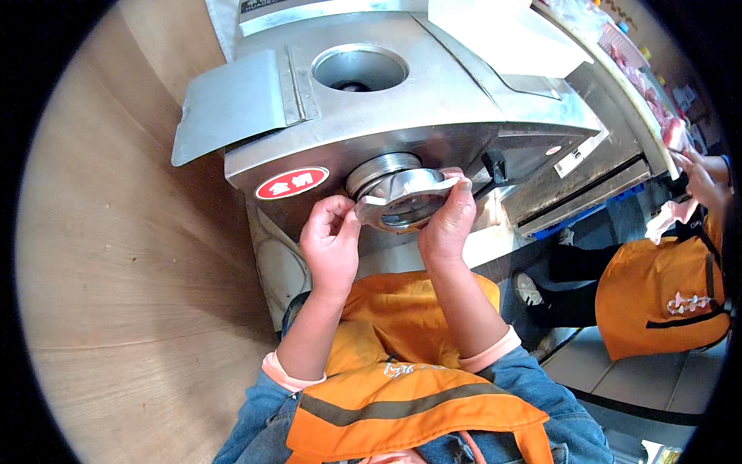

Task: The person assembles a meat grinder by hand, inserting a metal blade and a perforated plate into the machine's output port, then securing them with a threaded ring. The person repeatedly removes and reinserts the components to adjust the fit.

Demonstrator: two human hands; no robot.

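A stainless steel meat grinder [379, 116] stands in front of me, with a threaded outlet [384, 168] on its near face. Just in front of that outlet, both my hands hold a lobed metal ring nut [408, 185] by its rim. My left hand [331, 240] pinches the left lobe between thumb and fingers. On the opposite side, my right hand [450, 224] grips the rim with the thumb on top. Whether the ring's threads engage the outlet cannot be made out.
The grinder's top has a round feed opening [359, 68] and a raised metal flap [232, 100]. A wooden panel [131, 255] closes off the left. To the right, a person in an orange apron [657, 298] works by a counter with meat [638, 81].
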